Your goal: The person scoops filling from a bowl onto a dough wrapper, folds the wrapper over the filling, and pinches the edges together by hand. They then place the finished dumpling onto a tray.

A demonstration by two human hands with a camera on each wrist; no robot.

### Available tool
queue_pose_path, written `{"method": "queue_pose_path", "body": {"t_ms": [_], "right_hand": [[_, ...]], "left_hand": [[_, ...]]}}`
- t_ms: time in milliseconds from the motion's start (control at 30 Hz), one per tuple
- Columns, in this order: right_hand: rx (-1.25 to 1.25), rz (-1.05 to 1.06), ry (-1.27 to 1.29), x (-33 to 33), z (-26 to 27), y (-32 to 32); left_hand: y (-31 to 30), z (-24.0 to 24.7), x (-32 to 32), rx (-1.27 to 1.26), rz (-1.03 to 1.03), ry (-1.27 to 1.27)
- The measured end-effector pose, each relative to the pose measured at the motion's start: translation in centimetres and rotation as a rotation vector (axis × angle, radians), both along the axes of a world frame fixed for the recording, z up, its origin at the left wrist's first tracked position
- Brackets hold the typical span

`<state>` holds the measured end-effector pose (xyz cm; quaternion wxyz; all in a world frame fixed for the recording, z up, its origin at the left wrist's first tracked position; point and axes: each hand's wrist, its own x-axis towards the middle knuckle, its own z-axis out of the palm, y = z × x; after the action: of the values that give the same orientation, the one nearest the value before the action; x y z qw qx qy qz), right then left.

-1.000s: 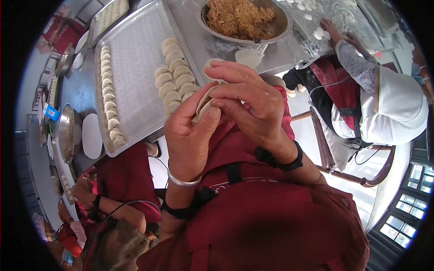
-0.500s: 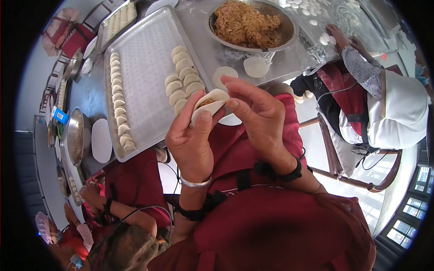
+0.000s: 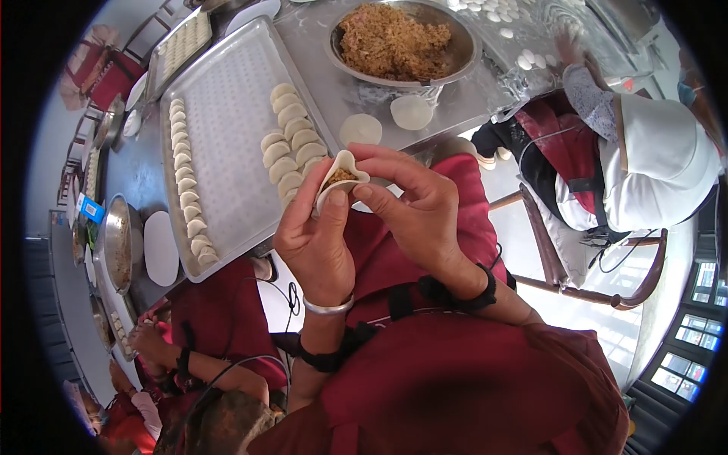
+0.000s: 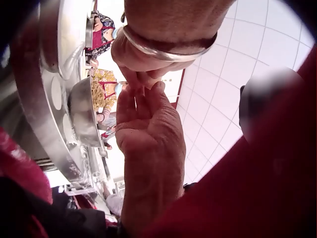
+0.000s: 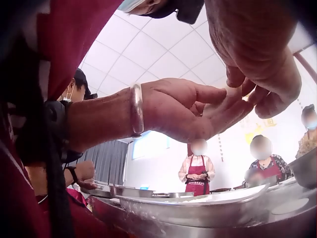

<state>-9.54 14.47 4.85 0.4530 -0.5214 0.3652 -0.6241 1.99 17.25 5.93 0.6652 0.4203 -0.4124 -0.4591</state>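
A half-folded dumpling [image 3: 347, 162] with brown filling showing sits between both hands in the head view. My left hand [image 3: 317, 262] cradles it, thumb on the near side and fingers behind. The right hand [image 3: 425, 212] pinches its right edge between thumb and index finger, and the wrapper's mouth has a three-cornered shape. In the left wrist view the right hand [image 4: 151, 126] meets the left at the fingertips. From the right wrist the left hand [image 5: 185, 109] shows palm side, and the dumpling is mostly hidden behind fingers.
Beyond the hands lies a metal tray [image 3: 227, 129] with rows of finished dumplings [image 3: 292, 114]. A steel bowl [image 3: 464, 67] of filling stands behind two flat wrappers [image 3: 360, 130] on the table. Another person [image 3: 652, 174] works at the right, and a wooden chair [image 3: 633, 292] stands there.
A second ago both hands' fingers covered the folded wrapper. Then it opened with the right hand at its edge; now that edge is pushed inward, and the right hand sits closer to the left.
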Motion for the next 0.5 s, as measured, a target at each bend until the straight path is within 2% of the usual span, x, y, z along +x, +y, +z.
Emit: {"method": "queue_pose_path", "body": {"t_ms": [100, 233, 367, 500], "right_hand": [[-0.064, -0.053, 0.096, 0.0, 0.4, 0.3], [-0.069, -0.114, 0.202, -0.1, 0.9, 0.4], [-0.081, -0.050, 0.104, -0.3, 0.2, -0.3], [-0.229, -0.003, 0.209, -1.3, -0.7, -0.9]], "left_hand": [[-0.1, -0.2, -0.4, -0.027, 0.054, 0.037], [0.1, -0.2, -0.4, 0.011, 0.024, 0.007], [0.1, -0.4, -0.2, 0.024, -0.030, -0.052], [0.2, -0.5, -0.2, 0.022, -0.059, -0.031]]}}
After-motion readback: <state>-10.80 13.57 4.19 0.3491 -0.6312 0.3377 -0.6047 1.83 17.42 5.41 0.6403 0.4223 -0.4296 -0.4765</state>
